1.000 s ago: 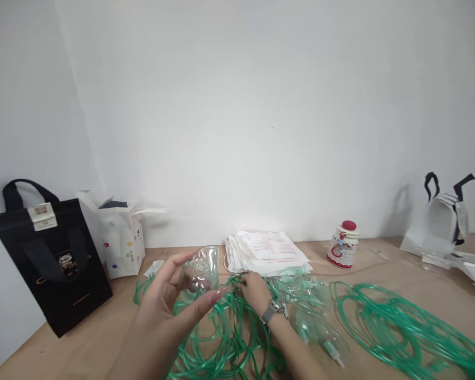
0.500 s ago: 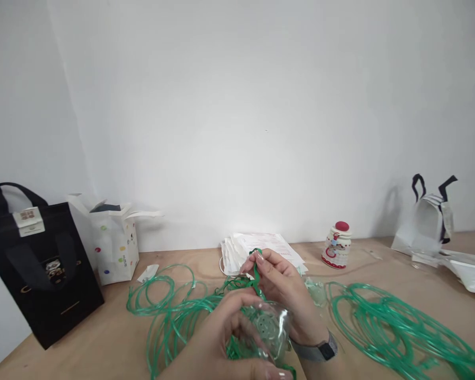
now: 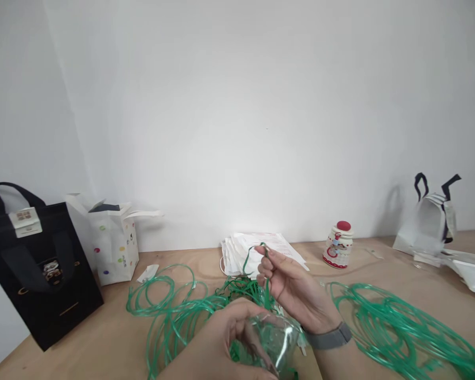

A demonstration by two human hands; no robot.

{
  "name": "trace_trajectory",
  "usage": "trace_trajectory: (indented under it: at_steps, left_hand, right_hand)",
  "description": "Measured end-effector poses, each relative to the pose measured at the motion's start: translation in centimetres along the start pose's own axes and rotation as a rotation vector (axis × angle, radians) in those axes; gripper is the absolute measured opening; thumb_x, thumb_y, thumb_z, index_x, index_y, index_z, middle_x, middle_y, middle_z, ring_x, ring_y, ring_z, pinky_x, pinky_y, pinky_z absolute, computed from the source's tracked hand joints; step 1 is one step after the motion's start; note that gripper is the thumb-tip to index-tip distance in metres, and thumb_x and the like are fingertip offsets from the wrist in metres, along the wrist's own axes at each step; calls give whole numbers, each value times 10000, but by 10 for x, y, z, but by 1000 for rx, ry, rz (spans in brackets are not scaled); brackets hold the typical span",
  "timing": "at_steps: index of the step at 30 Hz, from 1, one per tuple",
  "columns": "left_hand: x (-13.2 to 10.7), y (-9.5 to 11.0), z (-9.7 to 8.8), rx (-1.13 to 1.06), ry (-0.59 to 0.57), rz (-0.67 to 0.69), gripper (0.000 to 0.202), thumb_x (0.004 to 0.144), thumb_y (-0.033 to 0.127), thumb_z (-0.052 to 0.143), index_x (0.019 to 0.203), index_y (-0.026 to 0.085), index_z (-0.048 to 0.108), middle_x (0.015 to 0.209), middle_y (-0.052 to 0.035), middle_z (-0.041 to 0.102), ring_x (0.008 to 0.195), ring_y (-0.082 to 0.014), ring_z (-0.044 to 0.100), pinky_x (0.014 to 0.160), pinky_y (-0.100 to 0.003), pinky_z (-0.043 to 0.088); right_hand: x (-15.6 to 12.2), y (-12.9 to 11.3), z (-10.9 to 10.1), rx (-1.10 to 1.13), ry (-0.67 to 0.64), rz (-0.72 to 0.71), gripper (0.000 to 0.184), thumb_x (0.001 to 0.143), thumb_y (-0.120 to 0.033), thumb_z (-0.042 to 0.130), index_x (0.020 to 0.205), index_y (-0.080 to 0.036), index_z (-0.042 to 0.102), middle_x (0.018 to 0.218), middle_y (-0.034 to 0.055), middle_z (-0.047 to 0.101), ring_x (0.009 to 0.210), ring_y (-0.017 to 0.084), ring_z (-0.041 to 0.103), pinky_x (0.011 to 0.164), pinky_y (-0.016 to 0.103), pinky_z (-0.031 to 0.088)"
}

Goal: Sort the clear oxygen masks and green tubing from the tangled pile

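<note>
My left hand is closed around a clear plastic oxygen mask at the bottom middle. Slightly above and to the right, my right hand pinches a thin green elastic strap between thumb and fingers. Part of the strap loops out to the left of the fingertips, and part runs down towards the mask; where it joins is hidden. Behind my hands lies a tangle of green straps. Green tubing spreads beside my left forearm, and another coil of green tubing lies right of my right wrist.
Stacked white papers lie by the wall, with a white and red bottle to their right. A black bag and a dotted white bag stand left. A clear bag and a white packet are at far right.
My right hand has moved slightly right, away from the left hand, drawing the green strap out into a loop. The mask has shifted a little right and tilted in my left hand.
</note>
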State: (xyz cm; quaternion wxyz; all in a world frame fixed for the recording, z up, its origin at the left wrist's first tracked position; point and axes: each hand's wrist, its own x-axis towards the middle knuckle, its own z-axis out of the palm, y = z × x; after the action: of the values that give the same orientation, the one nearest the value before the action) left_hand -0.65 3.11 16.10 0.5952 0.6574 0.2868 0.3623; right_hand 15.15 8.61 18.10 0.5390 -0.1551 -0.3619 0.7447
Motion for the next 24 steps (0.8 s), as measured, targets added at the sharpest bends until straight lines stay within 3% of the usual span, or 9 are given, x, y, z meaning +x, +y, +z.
trace_trajectory:
  at_steps: [3, 6, 11, 18, 20, 24]
  left_hand:
    - [-3, 0, -6, 277, 91, -14, 525, 535, 237, 798, 1017, 187, 594, 925, -31, 572, 760, -161, 547, 711, -270, 409]
    - [-4, 3, -8, 422, 162, -38, 476, 572, 227, 771, 1017, 203, 603, 918, -21, 562, 763, -163, 540, 704, -262, 416]
    - [-9, 8, -12, 478, 169, -66, 453, 558, 193, 773, 984, 219, 621, 875, 3, 570, 769, -164, 537, 690, -245, 418]
    - [-11, 7, -18, 493, 213, -72, 442, 544, 170, 774, 957, 229, 626, 853, 14, 583, 739, -160, 551, 692, -249, 426]
    - [-9, 6, -19, 464, 303, -57, 456, 545, 197, 784, 972, 226, 624, 831, 2, 588, 767, -182, 557, 712, -276, 433]
    - [-6, 7, -23, 335, 646, 121, 482, 555, 270, 791, 1004, 225, 621, 905, -24, 567, 827, -200, 539, 727, -300, 451]
  right_hand:
    - [-1, -12, -7, 54, 27, -47, 219, 661, -163, 742, 863, -115, 673, 577, -52, 536, 531, 35, 496, 568, 140, 478]
    - [-4, -23, -11, 67, 65, -106, 153, 696, -127, 690, 844, -149, 662, 587, -56, 504, 525, 33, 469, 552, 125, 473]
    - [-12, -36, -14, 0, 112, -273, 97, 746, -132, 629, 829, -181, 645, 621, -44, 465, 486, 47, 412, 490, 153, 459]
    - [-19, -50, -16, -12, 176, -398, 43, 758, -163, 615, 777, -188, 644, 559, -65, 363, 447, 60, 314, 436, 183, 410]
    - [-23, -53, -13, -6, 168, -441, 31, 731, -155, 654, 748, -178, 642, 516, -87, 285, 423, 50, 242, 403, 158, 366]
    - [-38, -50, 0, -187, 189, -505, 85, 685, -221, 722, 705, -174, 655, 468, -97, 228, 417, 49, 155, 369, 161, 277]
